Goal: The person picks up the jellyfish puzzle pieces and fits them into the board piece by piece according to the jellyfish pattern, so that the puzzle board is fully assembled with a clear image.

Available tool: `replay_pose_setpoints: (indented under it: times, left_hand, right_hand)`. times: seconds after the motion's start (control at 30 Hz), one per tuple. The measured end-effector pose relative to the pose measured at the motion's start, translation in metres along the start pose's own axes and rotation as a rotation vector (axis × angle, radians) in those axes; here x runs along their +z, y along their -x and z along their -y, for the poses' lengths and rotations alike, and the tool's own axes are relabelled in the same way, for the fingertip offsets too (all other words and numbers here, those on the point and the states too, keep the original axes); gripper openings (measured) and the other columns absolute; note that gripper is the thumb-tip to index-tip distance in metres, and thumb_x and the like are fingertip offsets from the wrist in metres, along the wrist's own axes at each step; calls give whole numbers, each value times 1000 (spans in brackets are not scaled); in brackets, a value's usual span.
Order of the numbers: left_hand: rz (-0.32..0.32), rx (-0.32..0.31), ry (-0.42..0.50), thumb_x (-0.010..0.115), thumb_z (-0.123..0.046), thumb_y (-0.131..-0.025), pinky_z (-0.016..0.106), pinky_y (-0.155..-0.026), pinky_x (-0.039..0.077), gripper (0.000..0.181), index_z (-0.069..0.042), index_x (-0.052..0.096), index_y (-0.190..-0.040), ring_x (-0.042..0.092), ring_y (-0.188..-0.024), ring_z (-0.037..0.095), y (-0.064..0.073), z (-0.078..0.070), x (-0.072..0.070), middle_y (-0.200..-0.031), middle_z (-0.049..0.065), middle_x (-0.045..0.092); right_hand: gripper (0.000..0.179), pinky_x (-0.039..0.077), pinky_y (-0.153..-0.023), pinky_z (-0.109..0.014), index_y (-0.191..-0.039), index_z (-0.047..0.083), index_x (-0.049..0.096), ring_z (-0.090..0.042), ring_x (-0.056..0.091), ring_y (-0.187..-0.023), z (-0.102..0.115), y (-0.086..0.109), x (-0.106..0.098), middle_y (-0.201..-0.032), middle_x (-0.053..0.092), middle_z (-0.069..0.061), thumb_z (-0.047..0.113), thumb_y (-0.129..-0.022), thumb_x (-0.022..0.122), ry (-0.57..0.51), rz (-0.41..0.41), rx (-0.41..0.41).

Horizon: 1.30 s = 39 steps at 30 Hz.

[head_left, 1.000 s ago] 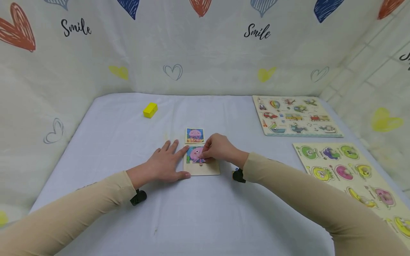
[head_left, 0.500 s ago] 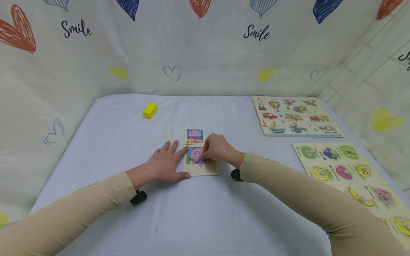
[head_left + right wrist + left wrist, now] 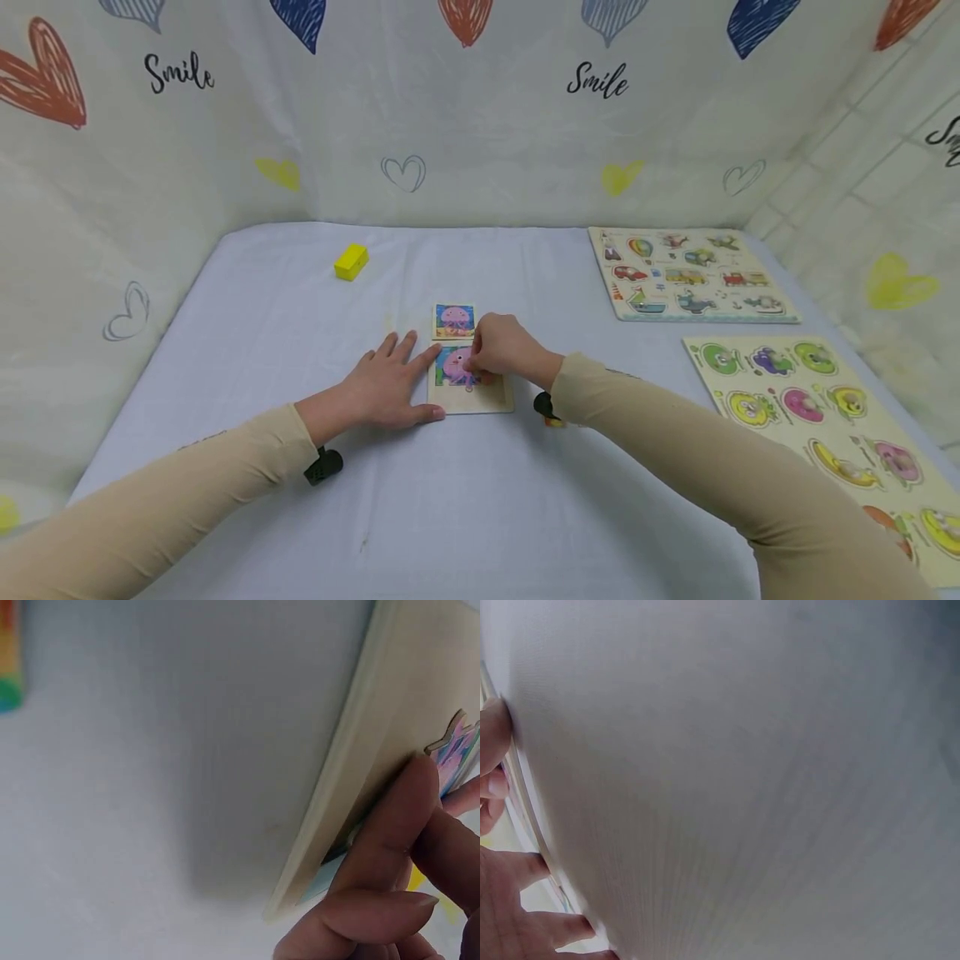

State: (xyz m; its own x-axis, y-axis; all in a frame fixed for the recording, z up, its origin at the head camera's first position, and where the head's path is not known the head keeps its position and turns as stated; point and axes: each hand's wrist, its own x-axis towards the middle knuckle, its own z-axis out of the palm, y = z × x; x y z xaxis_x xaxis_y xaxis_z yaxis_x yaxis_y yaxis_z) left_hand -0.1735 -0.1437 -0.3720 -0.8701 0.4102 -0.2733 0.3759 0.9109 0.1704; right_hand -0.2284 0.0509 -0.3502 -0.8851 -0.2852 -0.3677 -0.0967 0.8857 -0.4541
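Octopus jigsaw board (image 3: 471, 403) lies flat between the two hands, just beyond the left thumb and beneath the right fingertips. The left hand (image 3: 386, 385) is spread, palm down, its index finger and thumb touching the near-left edge like a fence. The right hand (image 3: 504, 343) is curled over the picture, thumb and forefinger pinching an octopus piece (image 3: 453, 742).

The step looks like fitting that piece beside the part of the picture nearer the left hand. Done well, it wants the left hand bracing without creeping onto the picture, the tab lined up with its neighbour before any push, then light, even pressure straight down. Forcing one corner could tip the piece or skid the board. How snugly it sits is hard to judge, since the right fingers cover the join.

The board is pale bare wood with a raised rim; its picture shows a smiling pink octopus on blue, and the strip nearest the wrists is uncovered.

Just beyond the fingertips lies a small octopus picture card (image 3: 453, 321). Farther out, a yellow block (image 3: 351, 262) sits past the left hand, and a fruit puzzle board (image 3: 776, 429) lies outside the right forearm.
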Motion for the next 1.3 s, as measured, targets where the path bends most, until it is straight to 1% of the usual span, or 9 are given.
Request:
replay_pose_setpoints:
  times: [0.13,0.23,0.33,0.43,0.6,0.77,0.9,1.1,1.3]
  left_hand:
    - [3,-5,6,62,-63,-92,69,-115,32,94,-16,26,-164,20,-153,53,0,0,1,-168,27,18]
    - [6,-7,7,62,-64,-92,69,-116,32,94,-16,25,-164,20,-153,53,0,0,1,-169,26,18]
    - [10,-9,7,63,-63,-92,69,-116,31,94,-16,25,-164,19,-153,52,0,0,0,-169,26,17]
    - [15,-15,8,63,-62,-91,68,-117,30,94,-16,25,-164,18,-154,52,1,-1,-1,-169,25,17]
    - [11,-16,9,64,-62,-91,69,-117,30,94,-16,25,-164,18,-154,52,1,-1,0,-169,25,17]
    - [2,-12,10,64,-62,-91,69,-117,30,94,-16,26,-164,18,-154,52,0,0,1,-169,25,17]
    - [5,-14,11,64,-62,-91,69,-117,30,94,-16,25,-164,18,-154,52,-1,-1,1,-169,25,17]
    - [9,-19,14,65,-61,-91,69,-117,30,94,-15,26,-164,18,-154,52,0,-2,0,-169,25,17]
    - [7,-14,18,65,-60,-91,69,-116,30,94,-14,27,-163,19,-153,52,0,-3,-1,-169,26,18]
  right_hand:
    - [17,44,-63,-22,-89,8,71,-13,67,-65,-7,5,-5,-71,73,-4,23,-93,77,-52,18,-45]
    - [13,48,-66,-23,-98,8,73,-14,67,-74,-19,12,-13,-82,76,-4,21,-95,74,-95,32,-100]
    - [16,53,-73,-26,-108,7,72,-17,65,-84,-38,20,-24,-96,75,-5,19,-98,71,-120,17,-146]
    - [20,56,-84,-32,-115,5,70,-20,66,-95,-61,27,-35,-107,74,-7,15,-98,69,-133,-24,-164]
    - [22,55,-93,-40,-118,3,70,-22,67,-103,-106,40,-51,-112,73,-10,12,-99,68,-104,-77,-147]
    - [23,54,-91,-40,-117,2,70,-21,66,-100,-143,54,-60,-110,73,-10,14,-98,69,-51,-80,-94]
    - [26,54,-89,-40,-116,1,71,-20,64,-97,-162,62,-64,-108,73,-11,16,-95,73,-21,-75,-80]
    - [29,51,-79,-32,-108,3,73,-20,59,-92,-175,67,-64,-100,70,-8,21,-88,82,-6,-55,-84]
    - [25,48,-75,-30,-101,6,71,-20,55,-87,-176,67,-60,-93,66,-5,21,-85,84,40,-76,-113]
